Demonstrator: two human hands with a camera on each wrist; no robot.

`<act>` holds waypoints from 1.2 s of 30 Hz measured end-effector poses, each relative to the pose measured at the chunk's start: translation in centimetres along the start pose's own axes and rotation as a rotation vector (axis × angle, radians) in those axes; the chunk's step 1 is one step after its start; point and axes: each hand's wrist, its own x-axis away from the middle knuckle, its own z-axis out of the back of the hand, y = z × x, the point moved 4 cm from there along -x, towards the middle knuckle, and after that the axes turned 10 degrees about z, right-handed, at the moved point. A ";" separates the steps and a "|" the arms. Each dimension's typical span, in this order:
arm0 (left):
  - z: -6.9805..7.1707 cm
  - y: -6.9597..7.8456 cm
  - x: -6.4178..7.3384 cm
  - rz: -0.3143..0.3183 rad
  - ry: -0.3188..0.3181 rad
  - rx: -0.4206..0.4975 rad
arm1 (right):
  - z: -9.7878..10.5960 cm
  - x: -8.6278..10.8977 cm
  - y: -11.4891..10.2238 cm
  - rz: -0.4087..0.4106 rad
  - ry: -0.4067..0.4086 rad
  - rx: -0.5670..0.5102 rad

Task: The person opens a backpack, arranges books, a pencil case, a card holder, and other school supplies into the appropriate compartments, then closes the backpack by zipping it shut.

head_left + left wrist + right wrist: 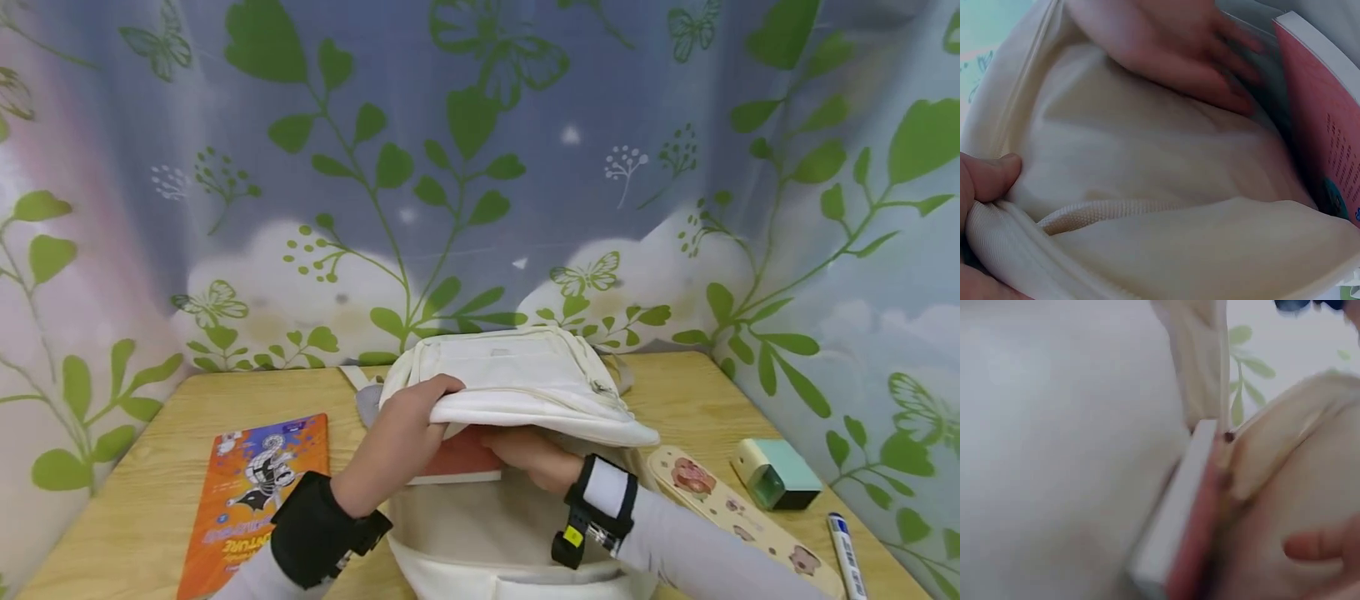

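A white backpack (pixel 510 362) lies unzipped on the table, its front panel raised. My left hand (pixel 401 437) grips the edge of that panel; in the left wrist view the thumb (pixel 994 178) presses on the cream fabric. Inside the bag is my right hand (pixel 534 457), partly hidden under the panel. The left wrist view shows its fingers (pixel 1235 47) extended against the lining, holding nothing. A thick red book (pixel 461 457) stands in the bag beside the right hand, apart from its fingers; the right wrist view shows its white page edge, blurred.
An orange comic-style book (pixel 258 492) lies left of the bag. To the right are a cream pencil case (pixel 738 512) with bear pictures, a mint-green and cream device (pixel 776 473) and a marker (pixel 846 554). A leaf-patterned curtain (pixel 480 192) surrounds the wooden table (pixel 150 483).
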 end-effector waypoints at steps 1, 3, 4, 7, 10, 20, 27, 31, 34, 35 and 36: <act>0.1 -0.1 0.0 0.004 0.004 0.000 | 0.0 0.8 -1.2 0.024 -0.067 0.090; 0.1 -0.2 0.1 0.002 0.014 -0.008 | 0.1 2.4 -3.3 0.124 -0.220 0.338; 0.1 -0.3 0.1 0.000 0.016 -0.011 | 0.1 3.3 -4.5 0.208 -0.285 0.488; 0.0 -0.3 0.3 -0.007 0.015 -0.019 | 0.4 6.5 -8.0 0.457 -0.364 0.844; -0.3 -0.3 0.5 -0.021 0.018 -0.023 | 1.4 9.3 -10.7 0.698 -0.196 1.007; -1.6 -0.8 3.0 -0.005 0.039 -0.031 | 6.0 9.6 -7.5 0.602 0.007 1.182; -1.8 -0.8 4.2 -0.048 0.080 -0.132 | 5.8 8.5 -4.0 0.482 -0.031 1.033; -1.6 -1.0 4.5 -0.075 0.060 -0.177 | 5.8 8.0 -3.8 0.396 -0.016 1.007; -1.4 -1.6 4.9 -0.071 0.001 -0.209 | 5.9 7.9 -3.8 0.346 -0.001 1.005; -1.3 -2.0 5.1 -0.060 -0.021 -0.227 | 6.0 7.9 -3.7 0.340 0.010 1.005; -1.2 -2.5 5.2 -0.043 -0.035 -0.250 | 6.0 7.9 -3.7 0.334 0.020 1.007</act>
